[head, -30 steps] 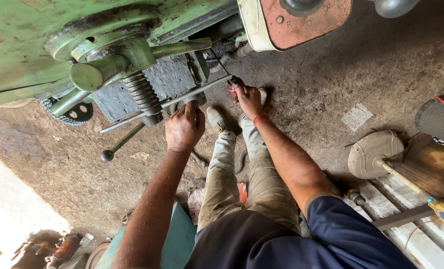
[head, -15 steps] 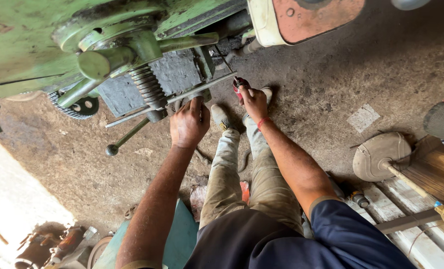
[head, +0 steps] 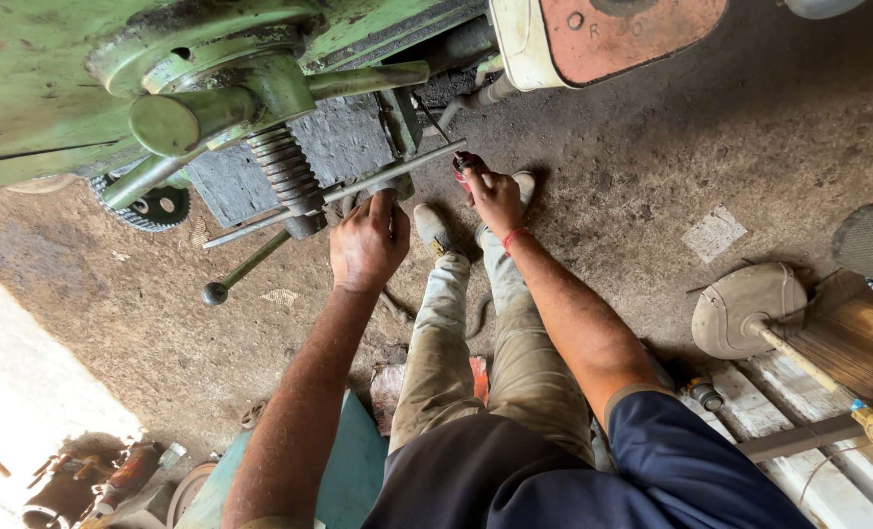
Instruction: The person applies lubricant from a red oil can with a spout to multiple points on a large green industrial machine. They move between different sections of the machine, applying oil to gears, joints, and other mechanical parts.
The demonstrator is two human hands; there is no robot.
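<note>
Screwdriver (head: 468, 167), red-handled, is gripped in the right hand (head: 496, 201) at about one o'clock from frame centre, its thin shaft angled up toward the underside of the green machine (head: 45, 78). Tip contact is hidden among dark, greasy parts; what it engages cannot be told.

Left hand (head: 366, 243) is noted at eleven o'clock from centre, closed around a small part just under the long steel rod (head: 358, 188); the part itself is covered by the fingers. The rod is seen running from nine to one o'clock beneath the machine, passing just beside a coil spring (head: 282, 171) fitted below a thick green shaft (head: 177, 120).

A toothed sprocket (head: 152, 208) is visible at ten o'clock, partly tucked under the casting. A ball-ended lever (head: 242, 266) is seen hanging toward the dirt floor (head: 652, 147).

Progress, as judged: work at the rod fitting appears mid-way. Both hands are engaged, rod and spring are in place, nothing loose is seen lying under the machine. Whether the fastening is being loosened or tightened cannot be read.

Off at three to four o'clock, a round disc on a wooden handle (head: 745, 309) is noted, well apart from the hands.
</note>
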